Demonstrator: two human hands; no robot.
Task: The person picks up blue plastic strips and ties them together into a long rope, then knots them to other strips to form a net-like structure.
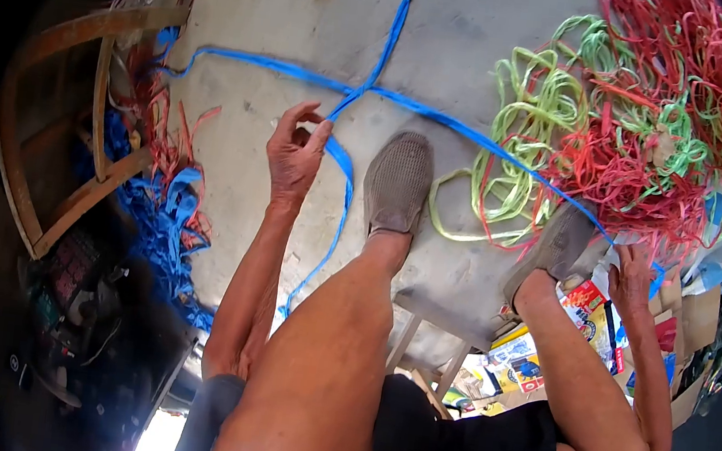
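Several lengths of blue plastic strapping (272, 64) run across the concrete floor and cross above my left shoe. Just below the crossing, my left hand (296, 154) has thumb and forefinger closed at a bend in the strap, with the other fingers curled. From there a loose blue tail (345, 190) hangs down beside my left leg. Another length stretches taut to the lower right, where my right hand (633, 279) grips it beside my right shoe. A short blue piece shows past that hand, whose fingers are partly hidden.
A heap of red and green plastic strips (655, 143) lies at right, near my right shoe (560, 239). At left stands a wooden frame (99, 22) with blue scraps (169, 230) beside it. Flattened cartons (523, 364) and a small wooden stool (444, 318) are below, between my legs.
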